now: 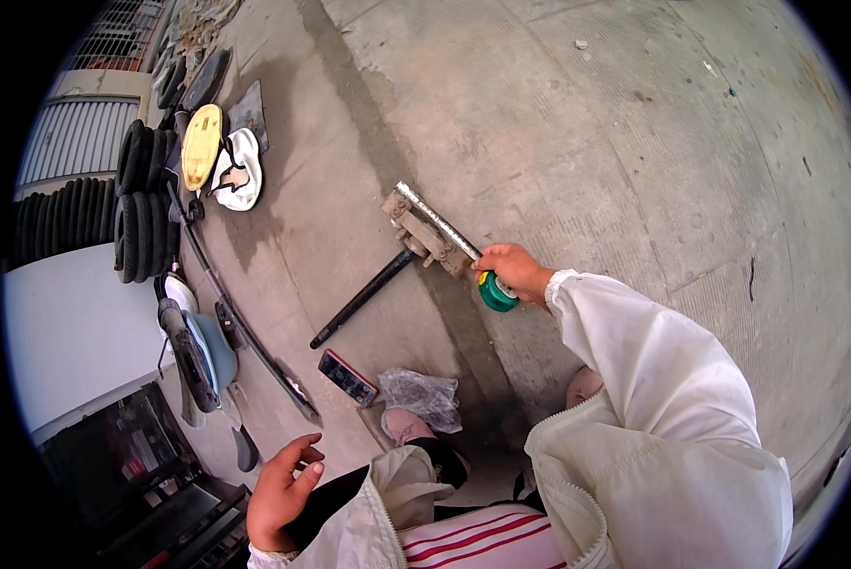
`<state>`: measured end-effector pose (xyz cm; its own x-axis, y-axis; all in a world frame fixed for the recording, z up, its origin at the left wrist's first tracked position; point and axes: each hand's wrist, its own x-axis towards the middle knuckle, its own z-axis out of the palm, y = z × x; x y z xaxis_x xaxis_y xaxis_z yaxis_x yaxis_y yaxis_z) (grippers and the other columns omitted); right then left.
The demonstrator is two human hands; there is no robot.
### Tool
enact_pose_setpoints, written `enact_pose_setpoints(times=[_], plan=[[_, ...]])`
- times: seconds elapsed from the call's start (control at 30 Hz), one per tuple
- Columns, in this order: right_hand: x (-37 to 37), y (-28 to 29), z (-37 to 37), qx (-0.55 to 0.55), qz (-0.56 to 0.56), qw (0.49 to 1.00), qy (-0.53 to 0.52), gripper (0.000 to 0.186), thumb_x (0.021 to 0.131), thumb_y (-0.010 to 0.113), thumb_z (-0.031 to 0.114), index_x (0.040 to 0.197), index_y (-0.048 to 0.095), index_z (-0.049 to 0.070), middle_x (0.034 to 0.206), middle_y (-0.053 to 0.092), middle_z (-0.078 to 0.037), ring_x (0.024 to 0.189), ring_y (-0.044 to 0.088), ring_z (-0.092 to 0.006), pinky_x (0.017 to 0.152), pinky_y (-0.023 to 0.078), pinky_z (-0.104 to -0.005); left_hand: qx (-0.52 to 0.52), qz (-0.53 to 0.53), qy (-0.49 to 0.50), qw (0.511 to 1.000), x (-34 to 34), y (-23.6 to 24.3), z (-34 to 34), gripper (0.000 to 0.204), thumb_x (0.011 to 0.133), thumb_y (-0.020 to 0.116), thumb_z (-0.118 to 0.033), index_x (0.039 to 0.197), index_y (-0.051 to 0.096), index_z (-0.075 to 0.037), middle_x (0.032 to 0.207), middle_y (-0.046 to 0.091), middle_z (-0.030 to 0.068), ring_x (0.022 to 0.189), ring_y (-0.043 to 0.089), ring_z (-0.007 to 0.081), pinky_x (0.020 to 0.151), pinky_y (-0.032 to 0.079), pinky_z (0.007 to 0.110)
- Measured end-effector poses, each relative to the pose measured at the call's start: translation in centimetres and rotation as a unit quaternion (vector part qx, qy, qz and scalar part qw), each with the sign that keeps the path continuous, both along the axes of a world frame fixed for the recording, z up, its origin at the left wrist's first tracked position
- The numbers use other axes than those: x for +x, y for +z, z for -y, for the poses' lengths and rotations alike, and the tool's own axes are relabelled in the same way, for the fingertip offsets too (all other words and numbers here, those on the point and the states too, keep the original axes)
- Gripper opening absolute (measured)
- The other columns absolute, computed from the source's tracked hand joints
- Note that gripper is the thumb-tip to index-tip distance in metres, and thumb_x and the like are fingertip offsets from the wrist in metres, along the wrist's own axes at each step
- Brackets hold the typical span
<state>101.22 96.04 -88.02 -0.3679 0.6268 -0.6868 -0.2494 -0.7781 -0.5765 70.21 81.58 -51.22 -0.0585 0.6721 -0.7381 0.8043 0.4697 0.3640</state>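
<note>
My right hand (515,269) grips a green tape measure (498,294). Its pulled-out blade (442,223) runs up and left along a rusty metal bracket (416,230) on the concrete ground. From that bracket a black tube (361,301) extends down to the left; the two look like one T-shaped piece. Over at the lower left, my left hand (279,493) hovers empty, its fingers loosely bent and the thumb apart. Between my left hand and the tube lies a phone with a red edge (348,377), next to a crumpled clear plastic bag (427,398) by my shoe.
Stacked black tyres (144,223) line the left side by a white panel (89,327). Nearby lie a yellow shell (202,147), a white shell (240,180), a light blue panel (215,349) and a long dark bar (240,318). Grooved concrete (634,142) spreads to the right.
</note>
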Motion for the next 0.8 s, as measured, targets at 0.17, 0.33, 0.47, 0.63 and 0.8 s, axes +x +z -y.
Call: enact_pose_setpoints(times=[0.17,0.33,0.47,0.63,0.8], plan=[[-0.09,-0.57,0.04,0.006,-0.003,1.000,0.002,0.008,0.087,0.065,0.008,0.088,0.067,0.000,0.079,0.067,-0.007,0.071,0.061,-0.0143,0.067,0.048,-0.0277,0.012,0.006,0.000,1.000,-0.01,-0.02,0.11,0.040,0.093,0.063,-0.015,0.129,0.057,0.000,0.097,0.066,0.0105,0.087,0.063,0.0187,0.080,0.050,0.031],[-0.12,-0.33,-0.04,0.001,-0.005,1.000,0.006,0.008,0.087,0.065,0.008,0.089,0.067,0.000,0.079,0.067,-0.006,0.071,0.061,-0.0143,0.067,0.048,-0.0275,0.009,0.001,0.001,1.000,0.14,0.17,0.02,0.040,0.093,0.063,-0.015,0.129,0.057,0.000,0.097,0.066,0.0107,0.088,0.063,0.0191,0.080,0.050,0.031],[-0.15,-0.99,0.07,0.005,-0.007,1.000,0.000,0.008,0.087,0.065,0.008,0.089,0.066,0.000,0.079,0.067,-0.007,0.071,0.061,-0.0145,0.067,0.048,-0.0276,0.012,0.008,-0.003,1.000,0.08,-0.01,0.02,0.040,0.093,0.063,-0.015,0.129,0.057,0.001,0.097,0.066,0.0107,0.088,0.063,0.0193,0.080,0.050,0.031],[-0.18,-0.82,-0.05,0.001,-0.009,1.000,0.004,0.008,0.086,0.065,0.008,0.088,0.067,0.000,0.079,0.067,-0.007,0.071,0.061,-0.0149,0.067,0.049,-0.0276,0.012,0.009,-0.001,1.000,-0.03,-0.03,0.08,0.040,0.093,0.063,-0.014,0.129,0.057,0.001,0.097,0.066,0.0109,0.088,0.063,0.0192,0.080,0.050,0.031],[-0.01,-0.43,-0.08,0.001,-0.015,1.000,0.004,0.008,0.087,0.064,0.007,0.087,0.066,-0.001,0.079,0.067,-0.007,0.071,0.061,-0.0149,0.067,0.048,-0.0277,0.011,0.002,-0.005,1.000,0.29,0.14,-0.04,0.040,0.092,0.063,-0.014,0.129,0.057,0.001,0.096,0.066,0.0109,0.088,0.063,0.0192,0.080,0.050,0.031]])
